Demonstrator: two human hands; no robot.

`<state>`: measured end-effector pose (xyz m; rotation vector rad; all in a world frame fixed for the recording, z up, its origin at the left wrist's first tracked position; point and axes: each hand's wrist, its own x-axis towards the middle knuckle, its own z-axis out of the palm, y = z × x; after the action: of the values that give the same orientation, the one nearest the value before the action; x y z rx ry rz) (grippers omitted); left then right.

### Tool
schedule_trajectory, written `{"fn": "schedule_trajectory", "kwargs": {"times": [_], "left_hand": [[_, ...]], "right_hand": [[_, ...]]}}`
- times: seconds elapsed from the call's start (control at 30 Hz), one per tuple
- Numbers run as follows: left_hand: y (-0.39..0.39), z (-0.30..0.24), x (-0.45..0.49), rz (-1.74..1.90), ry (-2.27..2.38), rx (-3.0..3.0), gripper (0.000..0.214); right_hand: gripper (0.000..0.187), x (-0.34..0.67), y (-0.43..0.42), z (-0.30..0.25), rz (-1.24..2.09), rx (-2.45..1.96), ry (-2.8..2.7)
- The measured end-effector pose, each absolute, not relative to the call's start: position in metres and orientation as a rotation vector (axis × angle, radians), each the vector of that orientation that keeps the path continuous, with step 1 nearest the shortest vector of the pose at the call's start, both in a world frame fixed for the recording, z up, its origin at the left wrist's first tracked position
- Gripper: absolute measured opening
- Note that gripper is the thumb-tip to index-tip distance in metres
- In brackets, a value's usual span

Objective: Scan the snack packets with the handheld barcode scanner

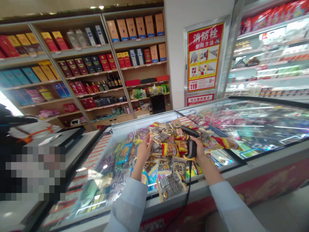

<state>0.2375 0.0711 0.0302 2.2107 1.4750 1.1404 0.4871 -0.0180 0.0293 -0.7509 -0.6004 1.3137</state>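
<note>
A black handheld barcode scanner [191, 148] with yellow trim is gripped in my right hand [200, 150], its head tilted over the pile and its cable hanging down. My left hand [143, 151] is at the left side of the pile, fingers drawn together at the edge of a snack packet [158, 138]. Between my hands lie several red and yellow snack packets [170, 149]. Grey-brown packets with dark lettering [179, 167] lie nearer to me. One large clear-fronted packet [171, 185] rests at the front edge of the freezer.
The pile lies on a glass-topped chest freezer [113, 193] full of colourful packs. Boxed goods fill the wooden shelves [142, 42] behind. To the right is a lit display cooler [270, 64]. At left, a person's dark sleeve [14, 120] is near a counter [84, 146].
</note>
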Motion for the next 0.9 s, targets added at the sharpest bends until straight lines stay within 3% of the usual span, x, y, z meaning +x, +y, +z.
{"fn": "schedule_trajectory", "kwargs": {"times": [0.2,0.4,0.63,0.9], "left_hand": [[0.076,0.038,0.218,1.103,1.467,2.111,0.043],[0.085,0.033,0.212,1.083,1.408,2.013,0.040],[0.091,0.024,0.206,1.003,1.359,2.001,0.054],[0.086,0.055,0.198,1.121,1.074,1.703,0.049]], "right_hand": [[0.040,0.488,-0.021,0.030,1.329,-0.780,-0.642],[0.028,0.491,-0.018,0.026,1.323,-0.736,-0.663],[0.026,0.487,-0.016,0.025,1.286,-0.753,-0.678],[0.025,0.477,-0.025,0.045,1.309,-0.759,-0.718]]}}
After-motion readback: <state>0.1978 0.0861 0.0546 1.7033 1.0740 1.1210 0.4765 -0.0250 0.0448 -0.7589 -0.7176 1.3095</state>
